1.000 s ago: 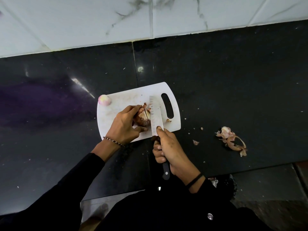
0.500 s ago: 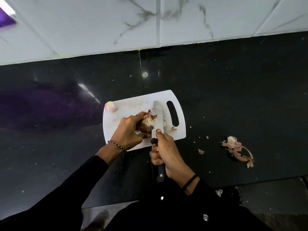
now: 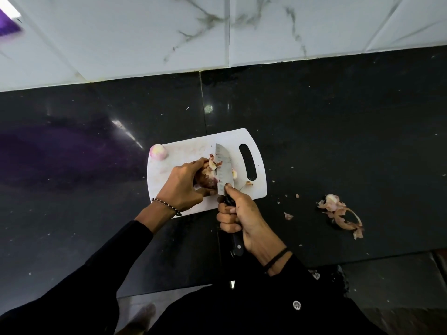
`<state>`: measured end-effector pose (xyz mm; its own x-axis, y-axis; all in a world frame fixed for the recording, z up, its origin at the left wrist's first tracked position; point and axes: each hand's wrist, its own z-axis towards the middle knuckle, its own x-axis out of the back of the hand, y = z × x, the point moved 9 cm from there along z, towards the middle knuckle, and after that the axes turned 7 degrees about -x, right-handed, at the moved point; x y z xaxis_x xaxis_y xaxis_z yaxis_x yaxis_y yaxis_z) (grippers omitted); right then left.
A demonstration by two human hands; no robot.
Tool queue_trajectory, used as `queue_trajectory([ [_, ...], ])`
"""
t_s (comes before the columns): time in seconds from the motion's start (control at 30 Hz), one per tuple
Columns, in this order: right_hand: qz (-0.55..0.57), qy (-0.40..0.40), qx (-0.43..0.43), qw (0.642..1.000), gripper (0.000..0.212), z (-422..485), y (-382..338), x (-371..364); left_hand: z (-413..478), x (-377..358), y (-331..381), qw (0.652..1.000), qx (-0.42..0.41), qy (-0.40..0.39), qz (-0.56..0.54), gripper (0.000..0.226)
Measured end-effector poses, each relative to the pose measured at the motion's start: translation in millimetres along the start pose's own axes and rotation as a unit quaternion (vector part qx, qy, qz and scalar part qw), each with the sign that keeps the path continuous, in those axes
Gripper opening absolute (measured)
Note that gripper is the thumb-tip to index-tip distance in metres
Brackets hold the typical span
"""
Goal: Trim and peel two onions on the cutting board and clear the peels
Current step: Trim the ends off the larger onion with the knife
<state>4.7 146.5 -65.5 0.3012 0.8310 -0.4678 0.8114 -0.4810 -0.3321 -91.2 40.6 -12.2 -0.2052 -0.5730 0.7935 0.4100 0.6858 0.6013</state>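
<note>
A white cutting board [image 3: 183, 151] lies on the black counter. My left hand [image 3: 183, 187] grips an unpeeled reddish onion [image 3: 208, 180] in the board's middle. My right hand [image 3: 239, 216] grips the black handle of a knife [image 3: 223, 170], forefinger on the blade's spine; the blade stands against the onion's right end. A cut-off end piece [image 3: 234, 174] lies just right of the blade. A peeled pale onion [image 3: 158, 151] rests at the board's far left corner.
A heap of onion peels [image 3: 341, 213] lies on the counter to the right of the board, with small scraps [image 3: 288, 215] between them. A white marble-tiled wall [image 3: 217, 32] borders the counter at the back. The counter's front edge runs just below my wrists.
The knife blade has gone down through the onion's right end, and a small cut piece now lies right of the blade. The camera has tilted, so everything sits lower in view.
</note>
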Motion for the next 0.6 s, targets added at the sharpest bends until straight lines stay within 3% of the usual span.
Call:
queue_trajectory([
  [0.17,-0.148,0.113,0.08,0.979,0.036,-13.3,-15.6,26.2,-2.2,-4.5,-0.2,1.0,0.0,-0.012,0.007,0.082],
  [0.33,-0.24,0.143,0.129,0.951,0.035,-23.3,-26.8,24.6,3.5,-5.0,5.3,1.0,-0.002,-0.001,0.025,0.08],
  [0.43,-0.34,0.164,0.184,0.908,0.03,-27.5,-32.6,15.7,6.7,-8.4,7.7,0.999,-0.002,-0.006,0.033,0.08],
  [0.6,-0.502,0.221,0.255,0.796,0.03,-35.1,-41.9,4.3,11.2,-9.0,9.7,0.999,-0.006,-0.015,0.041,0.078],
])
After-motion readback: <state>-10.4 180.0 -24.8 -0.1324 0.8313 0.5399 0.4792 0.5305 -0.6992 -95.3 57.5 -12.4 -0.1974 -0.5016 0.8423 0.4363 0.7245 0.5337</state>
